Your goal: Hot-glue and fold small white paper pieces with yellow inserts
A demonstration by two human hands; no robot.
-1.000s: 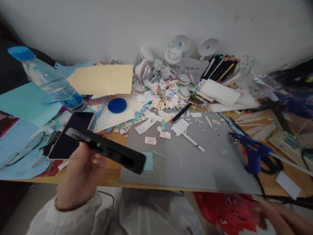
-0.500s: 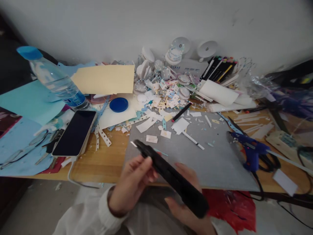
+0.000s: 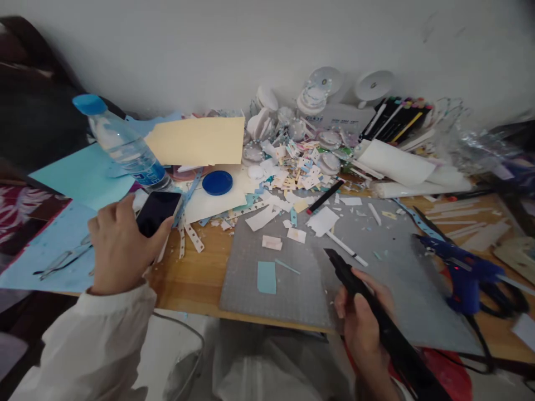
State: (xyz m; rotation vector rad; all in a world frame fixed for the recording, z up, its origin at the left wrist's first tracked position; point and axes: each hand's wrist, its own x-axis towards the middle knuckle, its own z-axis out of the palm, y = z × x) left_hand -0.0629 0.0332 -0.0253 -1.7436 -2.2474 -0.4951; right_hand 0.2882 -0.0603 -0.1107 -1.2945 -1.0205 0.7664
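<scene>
My left hand [image 3: 121,245] is over the lower part of a dark-screened smartphone [image 3: 161,210] at the left of the table. Its thumb is by the phone's right edge and the fingers are spread on the other side; whether they press on it cannot be made out. A long black utility knife [image 3: 390,328] lies in my closed right hand [image 3: 363,314], its pointed tip turned up and left over the grey cutting mat [image 3: 309,303]. Left of that tip, a small light-blue paper rectangle [image 3: 266,277] lies flat on the mat, near a thin blue strip [image 3: 287,267].
A water bottle [image 3: 125,147] stands behind the phone, with a blue round lid [image 3: 217,182] to its right. Paper scraps [image 3: 296,167] are heaped at the back. A blue glue gun [image 3: 462,270] lies at the right. Eyeglasses [image 3: 62,262] rest at the left.
My left hand has left the knife and moved left to the phone. My right hand has shifted its hold and carried the knife rightward. The blue rectangle now shows on the mat.
</scene>
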